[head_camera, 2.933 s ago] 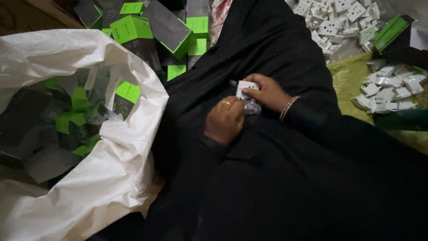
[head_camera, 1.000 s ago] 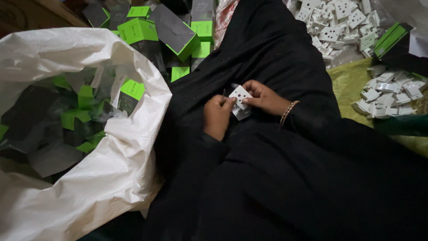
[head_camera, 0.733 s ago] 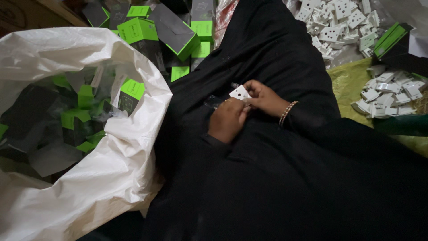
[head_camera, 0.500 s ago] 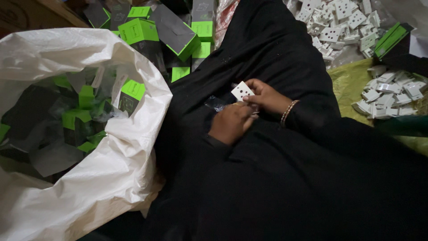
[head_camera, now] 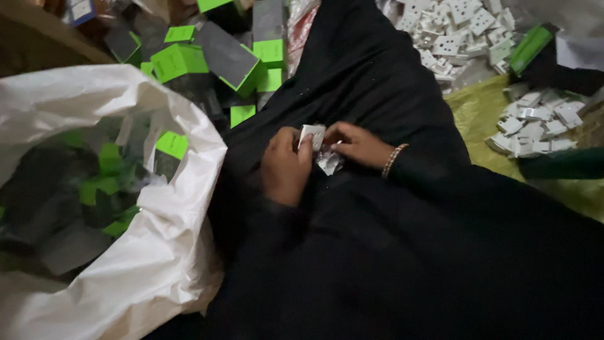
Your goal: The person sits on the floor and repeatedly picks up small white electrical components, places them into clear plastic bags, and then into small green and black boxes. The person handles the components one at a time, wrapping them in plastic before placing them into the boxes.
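While both hands meet over the black cloth of the lap (head_camera: 390,252), the small white plastic part (head_camera: 312,135) sits pinched between them, held upright so that its longer side runs roughly up and down in the head view. The left hand (head_camera: 286,167) is curled nearly closed, its thumb and fingertips pressed against the part's left edge and lower end. The right hand (head_camera: 355,143), with a beaded bracelet (head_camera: 394,159) at the wrist, comes in from the right, fingers bent and closed on the part's right side. A crumpled scrap of clear wrapper (head_camera: 329,162) hangs just below the part, touching the right hand's fingers; which hand carries its weight I cannot tell. The part thus lies between the two hands, equally close to each.

To the left, a big white sack (head_camera: 157,264) gapes open beside the lap, holding grey and green boxes (head_camera: 110,189). Farther off, more such boxes (head_camera: 229,60) lie heaped beyond the sack. At the far right, white socket parts (head_camera: 535,123) rest in a pile on a yellow-green sheet (head_camera: 478,116), with a second heap (head_camera: 450,31) behind.
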